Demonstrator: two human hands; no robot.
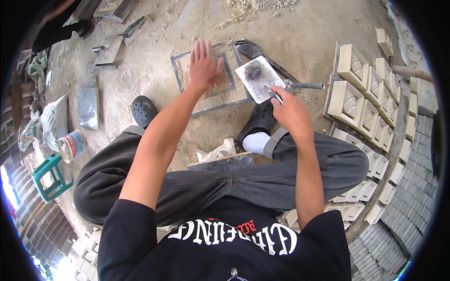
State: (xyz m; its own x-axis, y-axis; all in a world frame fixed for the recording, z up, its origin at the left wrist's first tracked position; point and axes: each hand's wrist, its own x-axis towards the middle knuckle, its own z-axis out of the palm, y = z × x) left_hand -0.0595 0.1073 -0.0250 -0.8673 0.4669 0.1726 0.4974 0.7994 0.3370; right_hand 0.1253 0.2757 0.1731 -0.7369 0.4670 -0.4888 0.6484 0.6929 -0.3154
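Observation:
On the dusty ground in front of me lies a dark rectangular mould frame [211,109], with sandy tan material inside and an inner dark frame at its right part. My left hand [203,68] is over the frame's upper middle, fingers stretched out and palm down; whether it presses on the sand, I cannot tell. My right hand [293,112] grips the handle of a flat square trowel [255,83]. Its pale, smeared blade, with a dark round patch, is held at the frame's right side above my shoe. A dark metal bar [252,48] lies beyond the trowel.
Rows of cream moulded blocks [349,100] stand on boards at the right. At left are another trowel [110,50], a metal plate [89,107], a paint bucket [71,145] and a green stool [50,178]. A dark-edged board [225,163] lies between my legs. Another person's foot [83,29] shows at upper left.

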